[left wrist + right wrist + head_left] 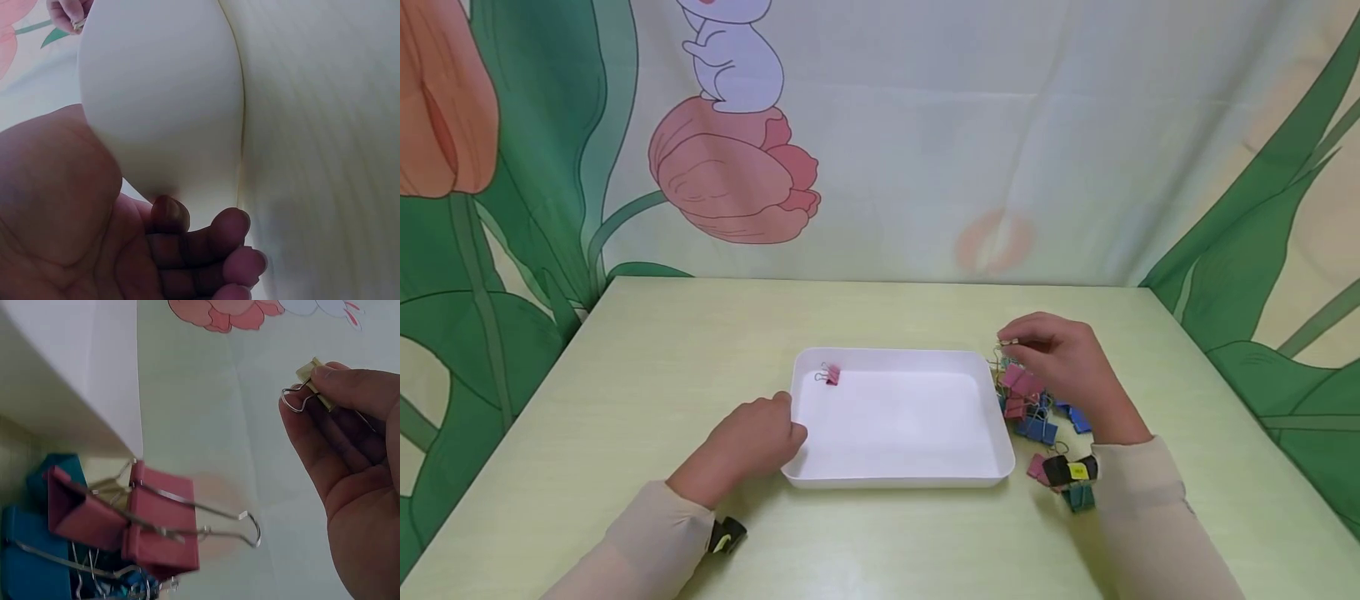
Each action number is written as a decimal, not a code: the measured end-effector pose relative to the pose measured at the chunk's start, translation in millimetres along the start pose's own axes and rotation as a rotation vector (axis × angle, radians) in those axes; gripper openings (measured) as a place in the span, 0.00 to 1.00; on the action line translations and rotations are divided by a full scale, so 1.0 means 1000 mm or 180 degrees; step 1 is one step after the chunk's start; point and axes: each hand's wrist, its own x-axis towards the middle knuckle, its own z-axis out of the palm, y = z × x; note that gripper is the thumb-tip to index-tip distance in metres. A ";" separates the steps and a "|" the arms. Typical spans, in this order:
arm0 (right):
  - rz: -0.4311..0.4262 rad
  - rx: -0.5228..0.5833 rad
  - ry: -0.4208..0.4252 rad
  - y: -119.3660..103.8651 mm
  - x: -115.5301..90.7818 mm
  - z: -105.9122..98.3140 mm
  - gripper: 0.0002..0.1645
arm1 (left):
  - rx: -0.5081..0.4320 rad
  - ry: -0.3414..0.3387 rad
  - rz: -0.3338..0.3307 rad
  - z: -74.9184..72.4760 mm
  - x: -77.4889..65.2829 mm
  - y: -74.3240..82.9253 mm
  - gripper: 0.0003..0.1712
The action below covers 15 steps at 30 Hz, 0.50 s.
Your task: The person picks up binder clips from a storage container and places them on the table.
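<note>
A white tray (895, 425) lies on the table, its left rim gripped by my left hand (756, 442). In the left wrist view my index fingertip (170, 214) is against the outer wall, the other fingers curled beside it. One small pink binder clip (832, 374) sits in the tray's far left corner. My right hand (1067, 367) is raised over the heap at the tray's right side, pinching a small yellow binder clip (307, 371) between thumb and fingers. Below it in the right wrist view are a large pink binder clip (165, 515) and a blue one (37, 550).
The heap of mixed binder clips presses close to the tray's right wall, with a blue clip (1037, 430) at its near side. A green clip (1078, 498) lies nearer, beside my right wrist. A printed curtain (910, 167) hangs behind the table (700, 333).
</note>
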 end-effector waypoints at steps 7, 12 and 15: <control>0.0136 -0.0183 0.0143 0.017 -0.006 -0.015 0.10 | -0.0012 0.0007 0.0004 -0.001 -0.001 0.000 0.17; 0.0386 -0.0282 0.0047 0.028 -0.010 -0.027 0.11 | -0.0027 0.0018 0.0010 0.000 0.000 0.000 0.16; 0.0598 -0.0271 -0.0090 0.034 -0.013 -0.035 0.13 | -0.0043 0.0005 0.0009 0.000 0.000 0.000 0.15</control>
